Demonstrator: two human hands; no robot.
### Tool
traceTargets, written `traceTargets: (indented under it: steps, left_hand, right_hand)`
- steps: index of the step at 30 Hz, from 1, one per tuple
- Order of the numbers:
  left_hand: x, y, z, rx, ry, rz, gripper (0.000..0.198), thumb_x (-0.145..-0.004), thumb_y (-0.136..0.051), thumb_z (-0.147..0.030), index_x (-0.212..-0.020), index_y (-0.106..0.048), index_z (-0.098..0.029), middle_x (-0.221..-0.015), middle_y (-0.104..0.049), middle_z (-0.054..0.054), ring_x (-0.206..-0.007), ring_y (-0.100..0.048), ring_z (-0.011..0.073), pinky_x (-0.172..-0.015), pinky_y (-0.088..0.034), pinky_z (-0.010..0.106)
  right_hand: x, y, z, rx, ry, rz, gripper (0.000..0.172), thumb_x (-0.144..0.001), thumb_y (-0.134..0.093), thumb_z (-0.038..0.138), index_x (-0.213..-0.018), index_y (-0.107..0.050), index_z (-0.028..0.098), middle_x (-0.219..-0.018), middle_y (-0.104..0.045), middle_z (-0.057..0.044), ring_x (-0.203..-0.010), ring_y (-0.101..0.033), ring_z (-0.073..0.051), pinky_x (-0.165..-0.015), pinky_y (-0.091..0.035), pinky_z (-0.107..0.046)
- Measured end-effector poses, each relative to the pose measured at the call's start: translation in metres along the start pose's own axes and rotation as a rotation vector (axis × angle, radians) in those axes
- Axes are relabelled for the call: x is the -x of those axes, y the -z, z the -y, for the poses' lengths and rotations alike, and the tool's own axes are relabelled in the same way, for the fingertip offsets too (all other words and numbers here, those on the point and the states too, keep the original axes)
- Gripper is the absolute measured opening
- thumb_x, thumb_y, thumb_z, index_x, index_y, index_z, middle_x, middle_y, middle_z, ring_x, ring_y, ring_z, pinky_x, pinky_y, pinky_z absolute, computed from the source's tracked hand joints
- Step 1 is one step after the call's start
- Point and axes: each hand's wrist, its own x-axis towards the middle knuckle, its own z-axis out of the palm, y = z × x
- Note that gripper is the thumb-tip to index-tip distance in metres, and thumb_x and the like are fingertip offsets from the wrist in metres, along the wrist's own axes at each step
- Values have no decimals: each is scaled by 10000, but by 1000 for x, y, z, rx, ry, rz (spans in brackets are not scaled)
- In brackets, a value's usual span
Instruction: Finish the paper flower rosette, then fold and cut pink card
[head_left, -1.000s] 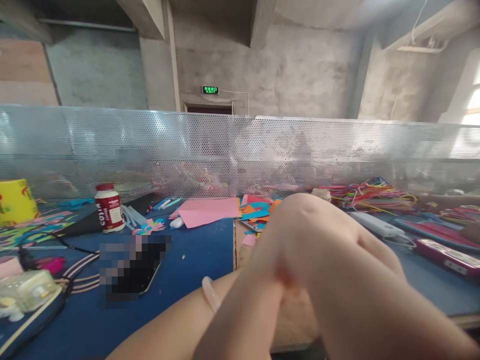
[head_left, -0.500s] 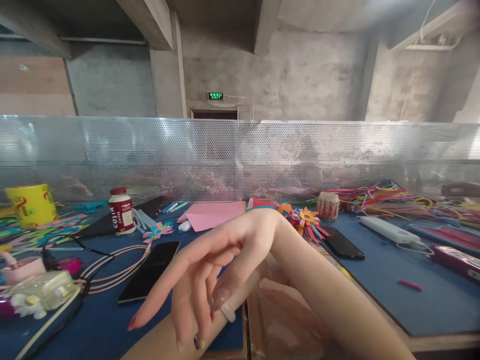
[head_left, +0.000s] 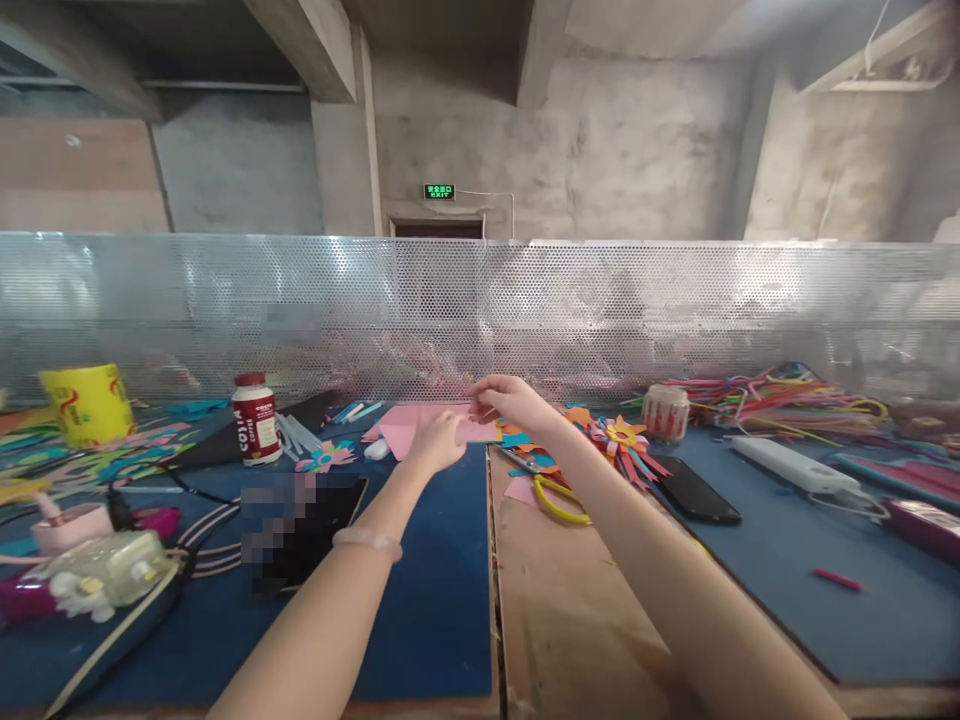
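Observation:
My left hand (head_left: 437, 441), with a pale bangle (head_left: 367, 541) on its wrist, reaches to the pink paper (head_left: 396, 422) at the back of the table. It lies over that paper, and its fingertips are mostly hidden, so I cannot tell whether it grips a sheet. Just right of it and slightly higher, my right hand (head_left: 513, 401) hovers over the paper's right end. Its fingers are loosely bent and apart, with nothing visible in them. Below the right hand rest yellow-handled scissors (head_left: 559, 503), beside a colourful paper flower (head_left: 619, 437) and blue and orange paper pieces.
Phones (head_left: 697, 490) lie on both sides, the left one partly pixelated. Cables and a pink charger (head_left: 71, 530) crowd the left. A Costa bottle (head_left: 256, 420) and yellow tape roll (head_left: 87, 405) stand behind. Coloured strips (head_left: 780, 397) pile at back right, before a perforated metal screen (head_left: 525, 310).
My hands were crossed close to me, the right over the left forearm. Both have since moved forward to the pink paper, uncovering the scissors. The view has shifted slightly.

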Motion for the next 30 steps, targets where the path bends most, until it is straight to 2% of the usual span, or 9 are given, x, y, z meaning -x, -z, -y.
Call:
traceTargets:
  steps: [1,3,5,7,11,19,21,26,30]
  left_hand:
    - [2,-3,2,-33,-5,20,539,-759,-595,-323,-1271,-463,-219,-1319,-481,97,-1240,-395,272,-1090,-110,525]
    - [7,-9,5,-110,12,59,628,-735,-599,-364,-1312,-427,-184,-1384,-409,140,-1310,-290,310,-1081,21,544]
    - [10,-16,8,-176,80,92,685,-760,-560,-406,-1356,-368,-126,-1412,-347,198,-1340,-220,336,-1072,53,531]
    - [12,-19,12,-215,165,142,702,-802,-498,-439,-1379,-319,-82,-1350,-415,246,-1313,-283,352,-1068,20,528]
    - [13,-18,21,-218,222,238,624,-852,-417,-459,-1357,-357,-98,-1069,-650,201,-1076,-567,307,-1061,-89,520]
    - [15,-8,8,-227,189,279,274,-826,-467,-186,-1010,-653,-105,-989,-669,188,-1024,-593,289,-943,-341,436]
    - [17,-8,7,-220,213,291,277,-830,-462,-193,-1004,-660,-105,-990,-660,199,-1014,-594,293,-884,-394,417]
    - [21,-11,12,-202,252,255,486,-862,-388,-470,-1103,-621,-118,-1200,-539,218,-1117,-507,327,-861,-425,409]
    - [21,-13,14,-196,232,240,519,-853,-394,-497,-1139,-605,-118,-1226,-512,214,-1137,-478,329,-880,-422,398]
  right_hand:
    - [-4,-3,-15,184,-45,-136,262,-822,-335,43,-952,-545,131,-782,-650,-38,-636,-634,-85,-620,-514,-198]
    - [-8,-10,-42,334,-78,-264,300,-816,-294,39,-1011,-512,107,-836,-651,-80,-641,-636,-100,-594,-503,-202]
    - [-6,-15,-64,452,-82,-321,284,-825,-308,67,-1021,-511,100,-865,-651,-102,-695,-639,-129,-640,-494,-230]
    - [0,-18,-79,587,-74,-343,268,-838,-332,94,-1021,-527,112,-912,-650,-116,-813,-635,-171,-717,-475,-268]
    - [13,-20,-94,851,-34,-253,250,-847,-379,126,-1034,-545,139,-1023,-631,-127,-953,-600,-230,-765,-439,-305]
    - [25,-26,-107,1198,9,32,243,-899,-351,184,-1043,-540,130,-990,-628,-148,-912,-616,-228,-710,-436,-285]
    - [26,-25,-108,1237,3,51,233,-891,-357,168,-1031,-539,129,-989,-630,-146,-909,-617,-220,-701,-433,-272]
    - [29,-26,-107,1277,19,54,202,-877,-381,160,-983,-551,139,-972,-636,-129,-887,-613,-202,-682,-421,-249]
    - [28,-21,-97,1297,30,-78,222,-879,-359,152,-1011,-537,135,-962,-625,-136,-955,-564,-227,-723,-411,-271]
